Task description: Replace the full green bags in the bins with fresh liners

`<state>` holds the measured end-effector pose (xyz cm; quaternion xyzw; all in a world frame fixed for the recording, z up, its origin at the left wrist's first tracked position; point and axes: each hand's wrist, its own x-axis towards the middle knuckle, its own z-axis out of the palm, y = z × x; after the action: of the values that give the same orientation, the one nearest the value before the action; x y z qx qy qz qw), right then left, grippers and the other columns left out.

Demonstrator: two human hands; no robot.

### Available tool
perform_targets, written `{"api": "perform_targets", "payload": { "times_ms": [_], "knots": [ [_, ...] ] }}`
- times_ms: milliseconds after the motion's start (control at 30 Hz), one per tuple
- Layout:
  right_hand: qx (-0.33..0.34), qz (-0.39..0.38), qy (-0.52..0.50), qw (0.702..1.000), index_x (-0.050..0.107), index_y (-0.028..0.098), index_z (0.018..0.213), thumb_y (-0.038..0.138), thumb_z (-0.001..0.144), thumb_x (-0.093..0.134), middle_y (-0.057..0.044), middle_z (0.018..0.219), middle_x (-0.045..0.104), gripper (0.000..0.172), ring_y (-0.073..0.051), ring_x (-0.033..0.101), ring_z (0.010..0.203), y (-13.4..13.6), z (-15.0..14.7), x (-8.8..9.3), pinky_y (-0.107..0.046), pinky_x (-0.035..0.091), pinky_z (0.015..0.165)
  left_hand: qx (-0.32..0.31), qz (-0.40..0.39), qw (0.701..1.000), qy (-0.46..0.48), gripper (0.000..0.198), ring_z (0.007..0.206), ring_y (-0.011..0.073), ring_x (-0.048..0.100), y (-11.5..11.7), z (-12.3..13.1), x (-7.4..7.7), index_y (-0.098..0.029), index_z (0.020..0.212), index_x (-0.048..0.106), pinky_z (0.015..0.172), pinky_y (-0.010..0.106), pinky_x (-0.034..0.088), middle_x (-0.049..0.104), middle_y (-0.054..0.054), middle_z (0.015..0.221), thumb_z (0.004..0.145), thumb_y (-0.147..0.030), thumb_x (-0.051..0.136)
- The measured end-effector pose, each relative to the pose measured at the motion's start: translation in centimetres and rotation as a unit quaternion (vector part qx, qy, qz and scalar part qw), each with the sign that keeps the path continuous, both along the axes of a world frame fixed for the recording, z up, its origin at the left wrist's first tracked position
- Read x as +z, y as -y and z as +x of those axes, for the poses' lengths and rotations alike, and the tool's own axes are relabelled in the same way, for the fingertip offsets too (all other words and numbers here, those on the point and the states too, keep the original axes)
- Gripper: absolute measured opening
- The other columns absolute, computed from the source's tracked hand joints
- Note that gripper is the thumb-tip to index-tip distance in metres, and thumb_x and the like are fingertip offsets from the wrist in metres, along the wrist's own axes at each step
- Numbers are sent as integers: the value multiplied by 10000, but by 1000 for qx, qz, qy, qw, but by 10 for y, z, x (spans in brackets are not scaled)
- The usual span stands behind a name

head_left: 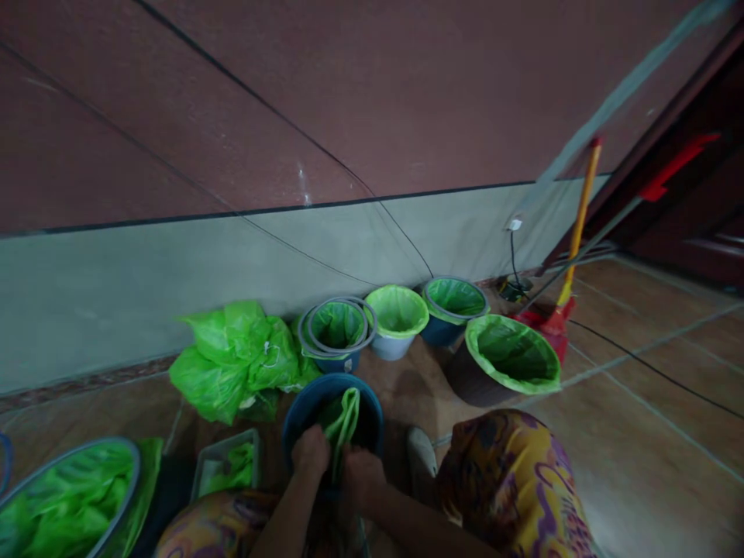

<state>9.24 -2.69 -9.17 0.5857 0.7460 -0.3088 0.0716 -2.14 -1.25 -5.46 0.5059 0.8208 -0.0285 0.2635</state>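
Note:
A green plastic bag (346, 418) is bunched between my two hands over a dark blue bucket (294, 403) that stands between my knees. My left hand (311, 452) is closed on the bag's left side. On its right side, my right hand (361, 471) is closed on it too. The bag hangs partly down into the bucket, and its lower part is hidden by my hands. The bucket's near rim lies behind my forearms.
Along the wall stand several bins lined with green bags, such as a white bin (390, 347) and a brown bin (465, 380). Tied green bags (232, 356), a small tray (256, 457) and a large lined bin (136, 473) lie left. A red broom (558, 318) leans right.

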Motion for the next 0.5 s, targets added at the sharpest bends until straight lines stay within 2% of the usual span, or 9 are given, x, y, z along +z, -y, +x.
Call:
{"api": "perform_targets", "payload": {
  "times_ms": [100, 200, 267, 300, 367, 433, 500],
  "knots": [
    [-63, -17, -76, 995, 485, 91, 1412, 161, 842, 563, -206, 1115, 716, 580, -314, 714, 1000, -6, -3, -1, -381, 550, 838, -7, 0, 1000, -1, 302, 1064, 268, 703, -29, -10, -4, -124, 1035, 707, 855, 317, 500, 751, 190, 1093, 891, -180, 447],
    [-156, -32, -129, 979, 265, 17, 1520, 270, 820, 626, -255, 1250, 643, 827, -315, 675, 1100, -11, -12, -6, -372, 525, 902, -10, 5, 1000, -4, 323, 1052, 238, 705, -31, -21, -4, -133, 1029, 708, 838, 283, 488, 760, 160, 1075, 920, -194, 410],
    [-224, -50, -116, 967, 202, -36, 1520, 293, 806, 647, -289, 1284, 608, 903, -324, 649, 1148, -17, -18, -11, -382, 513, 921, -10, 4, 1000, -8, 329, 1033, 230, 710, -26, -28, -1, -146, 1015, 715, 814, 274, 486, 765, 143, 1066, 930, -205, 402],
    [-247, -62, -102, 962, 208, -36, 1516, 273, 811, 640, -284, 1272, 617, 883, -318, 650, 1145, -21, -20, -12, -380, 513, 912, -10, 4, 1000, -10, 329, 1027, 227, 710, -24, -30, 0, -154, 1009, 717, 804, 271, 485, 766, 133, 1066, 933, -214, 403],
    [-261, -77, -89, 958, 322, 21, 1484, 218, 859, 566, -227, 1186, 679, 700, -288, 676, 1095, -30, -20, -13, -358, 516, 870, -12, 3, 1000, -12, 319, 1017, 227, 710, -21, -35, 2, -166, 994, 723, 786, 269, 484, 768, 119, 1060, 930, -222, 415],
    [-245, -58, -96, 963, 518, 104, 1364, 176, 918, 446, -171, 1077, 725, 458, -254, 698, 1026, -38, -14, -12, -328, 510, 827, -11, 5, 1000, -20, 317, 1002, 236, 711, -20, -39, 3, -174, 992, 727, 782, 278, 485, 769, 118, 1043, 925, -210, 420],
    [-204, -4, -107, 973, 650, 158, 1220, 146, 926, 390, -151, 1047, 729, 393, -233, 696, 993, -44, -5, -7, -303, 493, 818, 3, 23, 999, -47, 341, 977, 258, 711, -19, -43, 3, -174, 1013, 729, 779, 305, 490, 764, 133, 1016, 927, -191, 400]
  ]
}}
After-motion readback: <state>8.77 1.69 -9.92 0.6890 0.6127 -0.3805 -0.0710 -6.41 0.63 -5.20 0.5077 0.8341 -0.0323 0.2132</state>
